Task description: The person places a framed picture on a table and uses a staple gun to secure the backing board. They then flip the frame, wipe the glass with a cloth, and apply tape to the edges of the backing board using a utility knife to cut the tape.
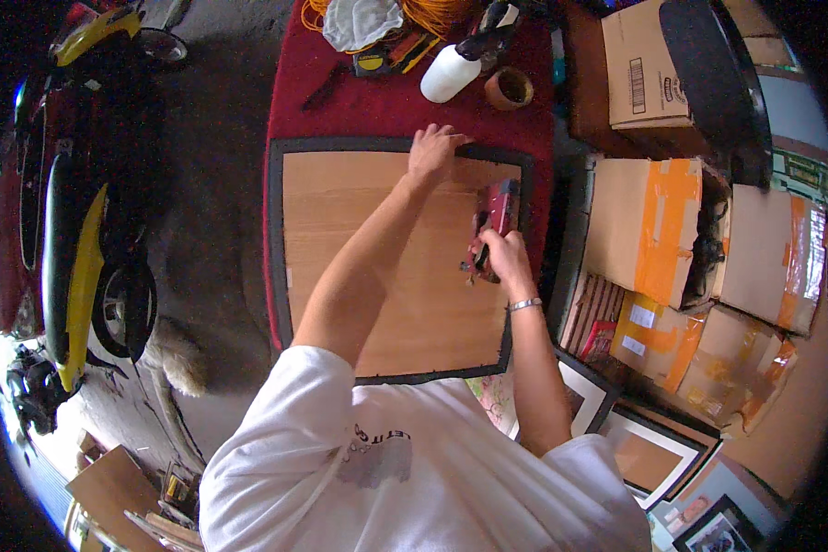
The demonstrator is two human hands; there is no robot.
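Note:
A picture frame [279, 239] with a black border lies face down on the red-covered table, its brown backing board [359, 276] turned up. My left hand [435, 155] rests on the frame's far edge, with fingers stretched out toward the right. In my right hand [509, 258] is a red staple gun [504, 198], held over the right part of the backing board near the frame's right side. My fingers wrap round its handle. Whether its nose touches the frame is hard to make out.
Beyond the frame on the red cloth [340, 120] are a white spray bottle [451, 74], a roll of brown tape [509, 89], a tape measure [372, 63], a white rag [361, 23] and orange cord. Cardboard boxes [644, 221] and frames [653, 451] stand right; a motorcycle [74, 267] stands left.

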